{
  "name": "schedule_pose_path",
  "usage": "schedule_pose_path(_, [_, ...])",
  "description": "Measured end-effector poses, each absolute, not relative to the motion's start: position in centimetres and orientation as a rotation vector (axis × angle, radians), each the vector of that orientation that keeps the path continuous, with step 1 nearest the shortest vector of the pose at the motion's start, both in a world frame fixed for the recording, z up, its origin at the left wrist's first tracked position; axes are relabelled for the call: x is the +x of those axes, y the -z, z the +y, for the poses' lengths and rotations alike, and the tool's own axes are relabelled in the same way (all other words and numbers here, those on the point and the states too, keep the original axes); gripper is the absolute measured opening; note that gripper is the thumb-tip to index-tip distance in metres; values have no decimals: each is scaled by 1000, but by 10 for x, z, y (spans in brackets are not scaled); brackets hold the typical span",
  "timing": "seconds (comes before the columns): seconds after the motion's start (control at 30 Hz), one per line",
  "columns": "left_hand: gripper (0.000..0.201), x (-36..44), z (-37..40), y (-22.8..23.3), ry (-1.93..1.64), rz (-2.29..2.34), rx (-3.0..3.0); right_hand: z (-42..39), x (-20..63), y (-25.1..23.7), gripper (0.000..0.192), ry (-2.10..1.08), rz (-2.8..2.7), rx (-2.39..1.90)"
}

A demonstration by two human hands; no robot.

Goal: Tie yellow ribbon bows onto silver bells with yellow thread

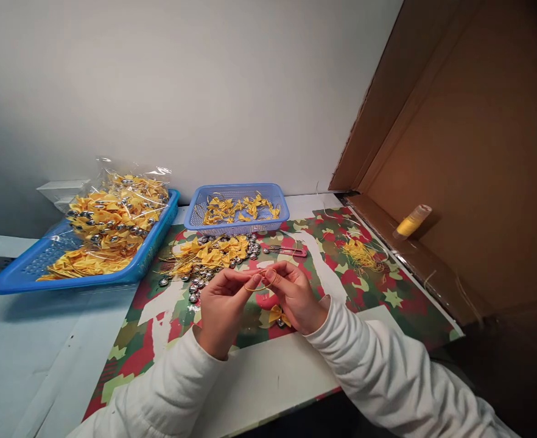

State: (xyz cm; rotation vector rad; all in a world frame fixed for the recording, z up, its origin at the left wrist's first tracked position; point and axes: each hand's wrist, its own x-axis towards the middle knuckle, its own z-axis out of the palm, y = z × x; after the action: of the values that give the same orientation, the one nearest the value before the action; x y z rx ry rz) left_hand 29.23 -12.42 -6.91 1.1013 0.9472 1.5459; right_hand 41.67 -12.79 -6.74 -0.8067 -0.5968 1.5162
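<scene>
My left hand (223, 308) and my right hand (298, 299) meet over the patterned sheet. Between their pinched fingertips runs a thin yellow cord (260, 289), bent into a loop. A yellow bow with a silver bell (278, 316) lies by the heel of my right hand; whether the cord joins it I cannot tell. Just beyond my fingers is a pile of yellow bows (216, 252) with cords. Loose silver bells (200, 283) are scattered around that pile. A pink-handled tool (292, 251), perhaps a threader, rests to the right of the bells.
A small blue basket (236, 227) with bows stands behind the pile. On the left, a larger blue basket (17, 283) holds bows and a clear bag (117, 210). Yellow thread scraps (362, 254) lie right, near a thread spool (412, 222) on the cardboard (460, 170).
</scene>
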Motion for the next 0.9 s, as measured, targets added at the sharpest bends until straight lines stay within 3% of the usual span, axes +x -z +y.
schedule_pose_path(0.4, [17,293,-126,67,-1554,979,1139,-124,418,82,21,-1332,-855,-836])
schedule_pose_path(0.67, [17,290,-128,69,-1571,1067,1291,-131,429,67,4,-530,-1606,-951])
schedule_pose_path(0.9, [16,289,-130,70,-1565,1118,1446,-129,433,69,11,-282,-1788,-969])
